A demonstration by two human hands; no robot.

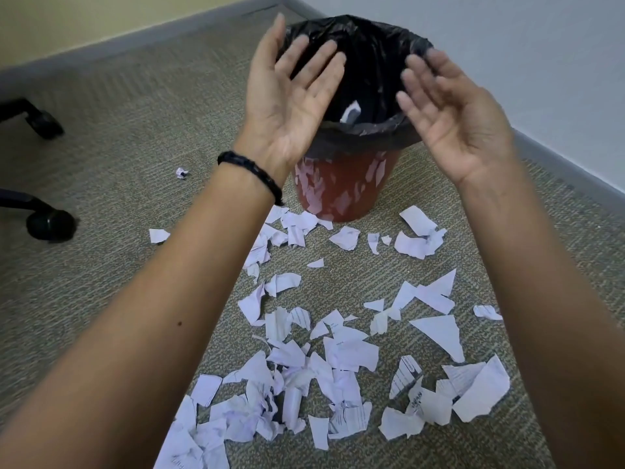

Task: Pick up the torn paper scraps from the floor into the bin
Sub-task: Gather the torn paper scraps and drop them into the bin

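A red bin (341, 184) lined with a black bag (368, 55) stands on the carpet in the upper middle. A white scrap (350, 115) shows inside the bag. My left hand (287, 96) is raised over the bin's left rim, palm up, fingers straight, holding nothing. My right hand (453, 113) is over the right rim, palm up, fingers relaxed and empty. Several torn paper scraps (338, 353) lie scattered on the floor in front of the bin, thickest at the lower middle (263, 411).
Two black chair casters (50, 225) (44, 123) sit at the left. A lone crumpled scrap (182, 172) lies left of the bin. A grey baseboard (135, 45) and walls close off the back and right.
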